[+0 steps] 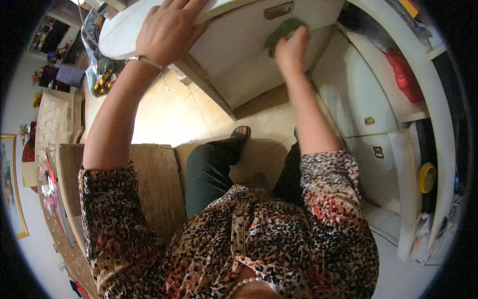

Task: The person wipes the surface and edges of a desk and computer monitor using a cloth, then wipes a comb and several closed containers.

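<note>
My left hand (168,31) lies flat with its fingers stretched out at the edge of the white tabletop (118,39). A bracelet is round that wrist. Farther right, my right hand (293,49) is closed on a crumpled green cloth (293,25), slightly blurred. The cloth is against the pale panel (226,57) below the tabletop, just under its recessed oval handle (279,10). Part of the cloth is hidden behind my fingers.
White cabinet doors (356,89) with small metal pulls stand on the right, beside shelves holding a red bag (402,74) and a yellow roll (426,177). A brown wooden board (158,182) is by my left leg. A clear bag (99,74) hangs at far left.
</note>
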The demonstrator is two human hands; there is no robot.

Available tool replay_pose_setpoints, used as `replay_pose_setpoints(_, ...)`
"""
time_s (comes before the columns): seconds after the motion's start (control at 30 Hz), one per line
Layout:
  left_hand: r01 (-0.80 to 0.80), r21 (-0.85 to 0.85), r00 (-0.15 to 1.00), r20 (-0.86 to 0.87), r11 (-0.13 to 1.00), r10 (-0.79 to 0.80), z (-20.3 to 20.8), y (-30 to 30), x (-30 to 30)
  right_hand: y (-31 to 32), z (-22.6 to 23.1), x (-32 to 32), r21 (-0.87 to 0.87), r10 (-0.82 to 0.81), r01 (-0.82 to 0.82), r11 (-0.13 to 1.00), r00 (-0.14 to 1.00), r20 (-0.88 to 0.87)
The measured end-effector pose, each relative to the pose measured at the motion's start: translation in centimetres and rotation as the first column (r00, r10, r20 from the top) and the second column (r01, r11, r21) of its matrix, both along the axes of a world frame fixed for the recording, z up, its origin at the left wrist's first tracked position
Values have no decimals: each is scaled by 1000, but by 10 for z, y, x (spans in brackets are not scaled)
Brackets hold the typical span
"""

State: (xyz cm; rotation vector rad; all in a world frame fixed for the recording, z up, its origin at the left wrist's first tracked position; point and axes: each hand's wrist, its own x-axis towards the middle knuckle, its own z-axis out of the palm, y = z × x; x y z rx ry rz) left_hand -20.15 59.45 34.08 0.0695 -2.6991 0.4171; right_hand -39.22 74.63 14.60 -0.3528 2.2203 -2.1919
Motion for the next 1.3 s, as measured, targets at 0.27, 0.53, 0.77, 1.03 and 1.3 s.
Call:
replay_pose_setpoints(0.27,20,22,999,-25,1000,-20,-7,-16,3,-69,-31,190,299,361,-239,924,801,-477)
replay_pose_setpoints(0.53,-138,289,979,187,947,85,5,-16,12,-48,-11,175,275,552,-479,834,741,-383)
replay_pose_setpoints(0.77,39,57,985,-171,998,-28,-44,-27,3,-38,1,150,300,430,-334,894,829,-358)
replay_pose_setpoints(1.03,222,256,849,-525,941,-57,-74,-20,33,-61,11,171,642,786,-491,588,533,-313)
replay_pose_setpoints(1.3,-483,74,730,-516,873,448,-40,-16,372,-80,61,185,337,922,-872,354,386,30)
